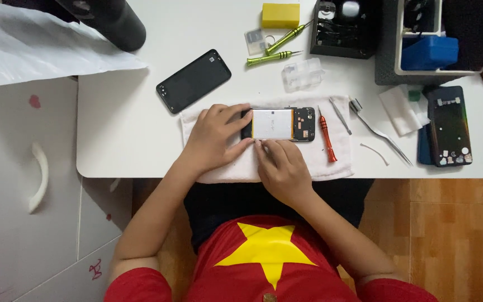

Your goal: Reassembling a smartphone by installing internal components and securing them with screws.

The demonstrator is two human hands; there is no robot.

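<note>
The person sits at a white worktop with an opened smartphone, its back removed so the pale battery and dark circuit board show, lying on a white folded cloth near the front edge. The left hand wraps over the phone's left end, fingers curled onto its top edge and thumb along the lower side, pinning it down. The right hand rests just below the phone, fingertips pressing at the battery's lower edge; it holds no tool that I can see.

The black rear cover lies face-up, apart from the phone, up and to the left, so the opening stage looks done. The battery still sits in its bay and the board looks in place, so the inner work seems only begun.

An orange-handled screwdriver lies on the cloth just right of the phone, with slim metal tweezers beside it and a longer pair further right. 2 green-handled screwdrivers lie farther back near a yellow sponge block and a clear plastic case. Another dark phone lies at the right edge.
</note>
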